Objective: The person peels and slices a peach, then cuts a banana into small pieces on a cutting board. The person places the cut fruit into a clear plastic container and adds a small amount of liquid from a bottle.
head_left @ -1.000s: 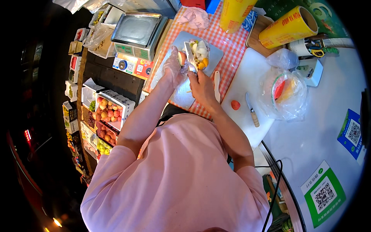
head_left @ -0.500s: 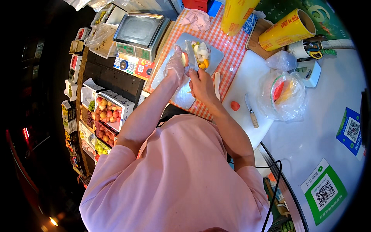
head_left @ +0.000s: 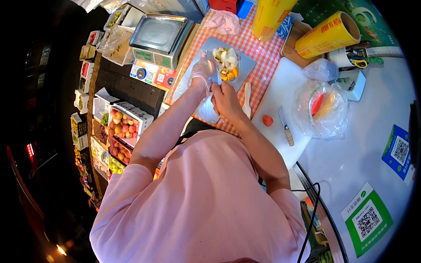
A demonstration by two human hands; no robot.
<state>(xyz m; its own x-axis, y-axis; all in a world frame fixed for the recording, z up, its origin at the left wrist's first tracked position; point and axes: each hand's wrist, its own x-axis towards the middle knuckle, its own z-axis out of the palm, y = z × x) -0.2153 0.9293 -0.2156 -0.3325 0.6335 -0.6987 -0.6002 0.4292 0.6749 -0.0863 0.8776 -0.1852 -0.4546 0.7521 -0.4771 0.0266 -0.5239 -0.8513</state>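
Note:
My left hand (head_left: 201, 73), in a clear plastic glove, is closed around a piece of apple (head_left: 212, 67) with red skin and pale flesh. My bare right hand (head_left: 225, 99) is wrapped round a knife; its blade (head_left: 216, 76) reaches up beside the apple, and the handle is hidden in my fist. Just right of the blade, a clear tray of cut fruit (head_left: 227, 64) holds white, yellow and orange pieces. It rests on a grey cutting board (head_left: 247, 65), below both hands. A white plastic utensil (head_left: 247, 100) lies to the right of my right hand.
A scale (head_left: 158, 37) stands at the left, above crates of fruit (head_left: 124, 125). On the right are a white board (head_left: 274, 96) with a wooden-handled knife (head_left: 286, 127) and a red fruit piece (head_left: 267, 120), bagged melon (head_left: 320, 105) and yellow wrap rolls (head_left: 326, 37).
The knife blade has swung down and away from the tray's left side to the apple. My right hand has shifted slightly toward me; my left hand stays nearly in place.

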